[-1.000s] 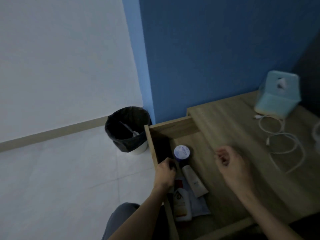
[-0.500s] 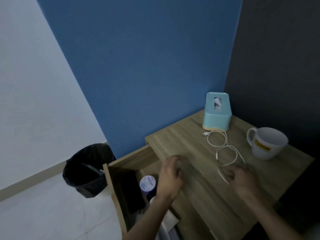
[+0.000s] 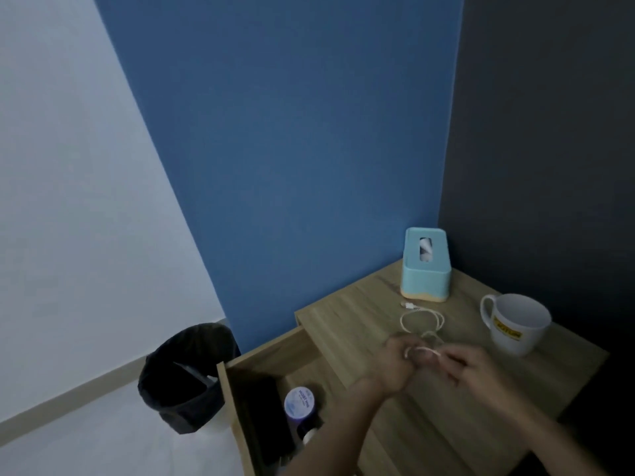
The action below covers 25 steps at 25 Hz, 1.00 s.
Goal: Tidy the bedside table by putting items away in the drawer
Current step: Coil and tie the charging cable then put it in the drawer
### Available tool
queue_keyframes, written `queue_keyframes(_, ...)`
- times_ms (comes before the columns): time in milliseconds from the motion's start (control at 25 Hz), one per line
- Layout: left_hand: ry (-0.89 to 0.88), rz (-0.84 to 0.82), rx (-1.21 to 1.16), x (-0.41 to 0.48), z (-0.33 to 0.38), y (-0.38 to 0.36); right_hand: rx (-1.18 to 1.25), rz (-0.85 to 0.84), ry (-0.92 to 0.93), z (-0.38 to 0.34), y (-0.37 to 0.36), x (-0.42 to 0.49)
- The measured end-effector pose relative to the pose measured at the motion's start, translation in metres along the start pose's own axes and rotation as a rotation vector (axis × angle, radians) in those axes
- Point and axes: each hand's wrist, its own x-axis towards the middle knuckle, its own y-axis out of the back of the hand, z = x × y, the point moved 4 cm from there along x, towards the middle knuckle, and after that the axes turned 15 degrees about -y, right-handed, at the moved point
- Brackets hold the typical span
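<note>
A white charging cable (image 3: 422, 319) lies looped on the wooden bedside table (image 3: 347, 321). My left hand (image 3: 395, 364) and my right hand (image 3: 470, 369) meet over the table's middle, both pinching the cable's near end between them. The far loop and plug still rest on the tabletop near the tissue box. To the left the drawer (image 3: 261, 359) stands pulled out. Inside it sit a round jar with a white and blue lid (image 3: 299, 401) and a dark flat object (image 3: 261, 413).
A pale blue tissue box (image 3: 426, 264) stands at the table's back edge against the blue wall. A white mug with a yellow label (image 3: 513, 322) stands at the right. A black-lined waste bin (image 3: 184, 374) stands on the floor left of the drawer.
The view has lifted from the drawer to the tabletop. Both hands moved from the drawer area to the cable and closed on its near end.
</note>
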Motion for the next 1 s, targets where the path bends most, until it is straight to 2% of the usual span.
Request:
queue_keyframes(200,-0.152,0.036,-0.021,0.002,0.092,0.065,0.229,0.349,0.22,-0.095,0.112,-0.06)
queue_keyframes(280,-0.223,0.085,-0.046,-0.007,0.129,0.084,0.192,0.312,0.29,-0.128,0.131,-0.085)
queue_keyframes(440,-0.346,0.162,-0.043,-0.024,0.223,0.103,-0.04,0.074,0.464,-0.19,0.12,-0.139)
queue_keyframes(520,-0.379,0.182,-0.03,-0.04,0.26,0.117,-0.077,0.127,0.527,-0.215,0.127,-0.169)
queue_keyframes(560,-0.377,0.162,-0.031,-0.05,0.272,0.125,-0.038,0.225,0.549,-0.222,0.14,-0.179)
queue_keyframes(640,-0.345,0.079,-0.076,-0.071,0.287,0.139,0.16,0.372,0.558,-0.23,0.173,-0.2)
queue_keyframes(680,-0.325,0.067,-0.097,-0.079,0.292,0.145,0.207,0.367,0.567,-0.235,0.18,-0.208)
queue_keyframes(720,-0.318,0.089,-0.106,-0.085,0.297,0.149,0.197,0.292,0.574,-0.243,0.178,-0.216)
queue_keyframes(800,-0.326,0.176,-0.122,-0.091,0.312,0.151,0.052,0.151,0.601,-0.258,0.156,-0.228)
queue_keyframes(920,-0.339,0.242,-0.107,-0.096,0.337,0.147,-0.048,0.101,0.648,-0.27,0.143,-0.252)
queue_keyframes(1000,-0.341,0.261,-0.044,-0.099,0.347,0.149,0.034,-0.104,0.673,-0.269,0.151,-0.269)
